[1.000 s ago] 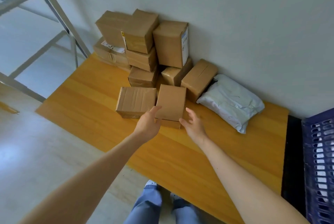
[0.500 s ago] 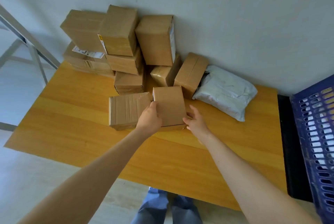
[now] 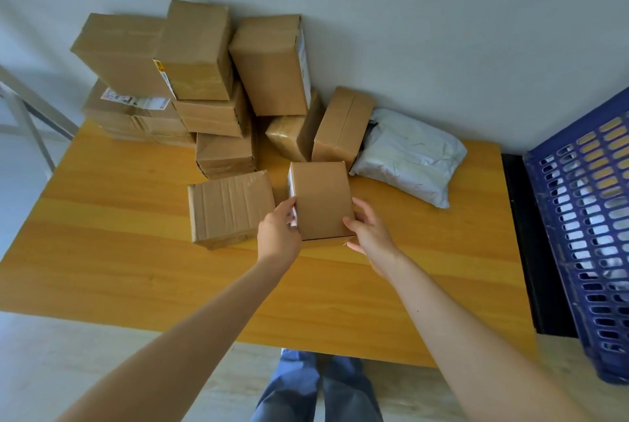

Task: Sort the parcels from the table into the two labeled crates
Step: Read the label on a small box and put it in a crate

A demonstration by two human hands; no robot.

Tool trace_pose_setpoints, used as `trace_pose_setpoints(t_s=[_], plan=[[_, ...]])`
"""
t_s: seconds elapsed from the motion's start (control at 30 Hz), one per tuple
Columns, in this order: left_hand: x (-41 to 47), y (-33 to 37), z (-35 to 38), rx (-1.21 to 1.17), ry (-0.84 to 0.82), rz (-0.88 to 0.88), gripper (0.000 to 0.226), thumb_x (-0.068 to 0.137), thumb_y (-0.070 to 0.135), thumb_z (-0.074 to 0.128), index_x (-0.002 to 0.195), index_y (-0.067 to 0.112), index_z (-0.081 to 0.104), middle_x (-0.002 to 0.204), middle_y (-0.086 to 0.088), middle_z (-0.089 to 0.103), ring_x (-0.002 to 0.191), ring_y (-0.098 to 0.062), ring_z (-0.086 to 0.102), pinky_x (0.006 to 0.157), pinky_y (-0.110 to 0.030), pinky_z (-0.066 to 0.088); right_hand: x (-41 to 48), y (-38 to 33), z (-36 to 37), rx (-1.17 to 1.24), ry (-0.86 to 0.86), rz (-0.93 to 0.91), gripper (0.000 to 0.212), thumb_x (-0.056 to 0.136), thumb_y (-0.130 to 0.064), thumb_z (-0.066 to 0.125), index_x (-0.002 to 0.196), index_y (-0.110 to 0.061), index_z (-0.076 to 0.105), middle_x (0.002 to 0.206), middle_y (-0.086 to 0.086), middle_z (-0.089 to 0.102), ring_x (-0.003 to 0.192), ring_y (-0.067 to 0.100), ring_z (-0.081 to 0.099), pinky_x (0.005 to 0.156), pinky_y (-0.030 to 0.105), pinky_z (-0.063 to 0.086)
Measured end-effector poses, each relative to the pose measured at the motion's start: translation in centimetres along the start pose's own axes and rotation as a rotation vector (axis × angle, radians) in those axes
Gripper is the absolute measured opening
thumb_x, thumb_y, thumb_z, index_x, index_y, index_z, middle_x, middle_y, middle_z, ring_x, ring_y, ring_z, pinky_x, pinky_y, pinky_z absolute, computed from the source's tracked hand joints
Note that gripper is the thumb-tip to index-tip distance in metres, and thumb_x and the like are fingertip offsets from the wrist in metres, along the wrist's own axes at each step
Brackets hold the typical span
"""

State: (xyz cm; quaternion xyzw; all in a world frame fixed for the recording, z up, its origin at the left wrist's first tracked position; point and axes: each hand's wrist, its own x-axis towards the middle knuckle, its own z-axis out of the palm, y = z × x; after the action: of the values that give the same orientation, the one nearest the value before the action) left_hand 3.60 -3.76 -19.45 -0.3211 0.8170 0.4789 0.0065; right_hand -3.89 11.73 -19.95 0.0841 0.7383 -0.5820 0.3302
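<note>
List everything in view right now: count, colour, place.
small box: one, brown, table front, gripped by both hands
ribbed box: one, brown, flat, left of it
stacked boxes: at least eight, brown, against wall
mailer bag: one, white, right of pile
table: one, yellow wood
crate: one, blue, right of table
metal frame: one, grey, far left
legs: two, blue trousers, below table edge
left hand: small box's left side
right hand: its right near corner

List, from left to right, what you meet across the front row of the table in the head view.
flat cardboard box → left hand → small box, held by both hands → right hand → white mailing bag → blue crate
</note>
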Motion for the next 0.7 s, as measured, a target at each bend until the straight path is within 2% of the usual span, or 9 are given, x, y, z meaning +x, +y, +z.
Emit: trace_pose_setpoints(t_s=[0.07, 0.17, 0.23, 0.3, 0.37, 0.43, 0.53, 0.6, 0.7], plan=[[-0.5, -0.4, 0.2, -0.051, -0.016, 0.005, 0.060, 0.088, -0.013, 0.046, 0.139, 0.018, 0.051, 0.125, -0.002, 0.064, 0.119, -0.016, 0.057, 0.065, -0.004, 0.042, -0.5, 0.4, -0.2, 0.026, 0.010, 0.007, 0.049, 0.099, -0.011, 0.052, 0.141, -0.033, 0.041, 0.133, -0.007, 0.046, 0.114, 0.013, 0.050, 0.095, 0.040, 0.049], [-1.2, -0.8, 0.6, -0.110, -0.045, -0.010, 0.055, 0.091, -0.008, 0.047, 0.136, 0.023, 0.055, 0.117, 0.000, 0.066, 0.106, -0.010, 0.058, 0.054, 0.000, 0.040, -1.2, 0.7, -0.5, 0.042, 0.021, 0.008, 0.049, 0.099, -0.009, 0.051, 0.142, -0.031, 0.041, 0.137, -0.005, 0.046, 0.113, 0.012, 0.050, 0.096, 0.040, 0.049], [-1.8, -0.7, 0.8, -0.151, -0.049, -0.026, 0.049, 0.093, -0.003, 0.051, 0.135, 0.024, 0.056, 0.111, 0.000, 0.064, 0.098, -0.005, 0.054, 0.053, 0.004, 0.037, -1.6, 0.8, -0.8, 0.062, 0.036, 0.016, 0.050, 0.098, -0.013, 0.054, 0.143, -0.030, 0.039, 0.140, -0.004, 0.046, 0.117, 0.014, 0.051, 0.098, 0.042, 0.049], [-2.3, -0.5, 1.1, -0.199, -0.071, -0.020, 0.046, 0.094, 0.003, 0.054, 0.132, 0.029, 0.057, 0.111, 0.003, 0.061, 0.103, -0.005, 0.053, 0.056, 0.005, 0.036, -1.9, 1.0, -1.0, 0.094, 0.053, 0.031, 0.055, 0.096, -0.019, 0.059, 0.146, -0.028, 0.036, 0.144, -0.002, 0.045, 0.124, 0.017, 0.049, 0.100, 0.045, 0.048], [-2.7, -0.5, 1.3, -0.224, -0.096, -0.009, 0.042, 0.094, 0.011, 0.057, 0.130, 0.034, 0.057, 0.122, 0.006, 0.060, 0.114, -0.007, 0.051, 0.069, 0.000, 0.039, -2.1, 1.2, -1.4, 0.135, 0.057, 0.052, 0.059, 0.095, -0.022, 0.061, 0.147, -0.025, 0.034, 0.147, 0.000, 0.041, 0.128, 0.019, 0.047, 0.101, 0.046, 0.048], [-3.0, -0.5, 1.4, -0.219, -0.109, -0.040, 0.041, 0.093, 0.020, 0.063, 0.132, 0.032, 0.055, 0.134, 0.005, 0.056, 0.127, -0.013, 0.047, 0.087, -0.016, 0.038, -2.3, 1.5, -2.0, 0.159, 0.049, 0.067, 0.057, 0.096, -0.022, 0.060, 0.147, -0.021, 0.034, 0.147, 0.001, 0.040, 0.127, 0.019, 0.047, 0.100, 0.046, 0.048], [-3.2, -0.4, 1.4, -0.229, -0.198, -0.226, 0.073, 0.082, 0.041, 0.073, 0.145, 0.021, 0.041, 0.143, -0.001, 0.047, 0.133, -0.021, 0.042, 0.095, -0.031, 0.040, -2.5, 1.8, -3.0, 0.182, 0.016, 0.081, 0.047, 0.095, -0.025, 0.061, 0.137, -0.020, 0.041, 0.141, 0.000, 0.048, 0.116, 0.014, 0.054, 0.094, 0.044, 0.051], [-3.5, -0.2, 1.7, -0.278, -0.291, -0.348, 0.084, 0.075, 0.048, 0.077, 0.144, 0.016, 0.041, 0.133, -0.003, 0.055, 0.122, -0.020, 0.053, 0.099, -0.037, 0.046, -2.9, 2.1, -3.4, 0.179, -0.007, 0.096, 0.048, 0.092, -0.032, 0.064, 0.135, -0.021, 0.044, 0.137, -0.002, 0.051, 0.112, 0.011, 0.055, 0.091, 0.044, 0.053], [-4.4, 0.0, 2.6, -0.390, -0.364, -0.399, 0.070, 0.071, 0.045, 0.080, 0.128, 0.016, 0.053, 0.107, 0.002, 0.066, 0.094, -0.011, 0.065, 0.090, -0.036, 0.054, -3.7, 2.8, -3.8, 0.144, -0.042, 0.122, 0.061, 0.086, -0.048, 0.067, 0.137, -0.023, 0.045, 0.133, -0.008, 0.054, 0.118, 0.012, 0.054, 0.097, 0.047, 0.049]])
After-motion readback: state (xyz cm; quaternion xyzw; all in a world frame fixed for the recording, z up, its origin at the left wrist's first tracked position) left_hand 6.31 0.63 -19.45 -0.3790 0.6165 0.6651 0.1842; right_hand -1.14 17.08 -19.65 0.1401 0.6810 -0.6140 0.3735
